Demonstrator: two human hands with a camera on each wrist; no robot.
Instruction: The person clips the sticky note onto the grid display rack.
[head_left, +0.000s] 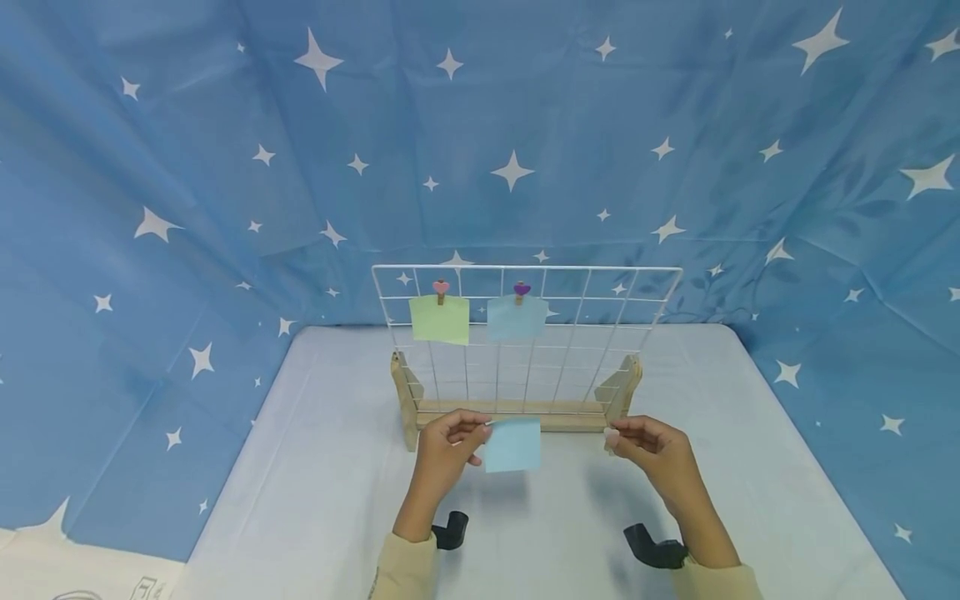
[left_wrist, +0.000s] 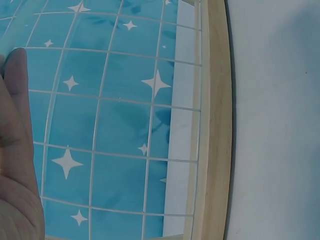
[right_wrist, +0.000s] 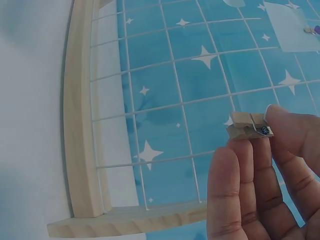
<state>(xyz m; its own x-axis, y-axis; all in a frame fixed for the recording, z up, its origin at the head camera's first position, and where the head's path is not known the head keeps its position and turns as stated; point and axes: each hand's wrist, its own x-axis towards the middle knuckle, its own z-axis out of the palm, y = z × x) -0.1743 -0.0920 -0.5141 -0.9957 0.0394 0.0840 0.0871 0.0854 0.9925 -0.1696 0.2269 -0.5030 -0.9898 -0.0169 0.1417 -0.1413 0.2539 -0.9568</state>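
My left hand (head_left: pixel 442 454) pinches a light blue paper note (head_left: pixel 513 445) by its upper left corner, in front of the wire rack. In the left wrist view only part of the left hand (left_wrist: pixel 17 145) shows at the left edge. To the right, my right hand (head_left: pixel 663 457) holds a small wooden clothespin (right_wrist: pixel 248 125) between thumb and fingertips. A white wire grid (head_left: pixel 525 267) stands in a wooden base (head_left: pixel 573 423). Two notes hang on it: a green note (head_left: pixel 439 323) under a pink heart clip (head_left: pixel 441 288) and a blue note (head_left: pixel 517 321) under a purple heart clip (head_left: pixel 521 289).
A white-covered table (head_left: pixel 330 433) lies under the rack. Blue star-patterned cloth (head_left: pixel 510 108) surrounds it at the back and sides. Black curved wrist mounts (head_left: pixel 452 532) sit by both wrists. Pale printed material (head_left: pixel 90 567) lies at the lower left.
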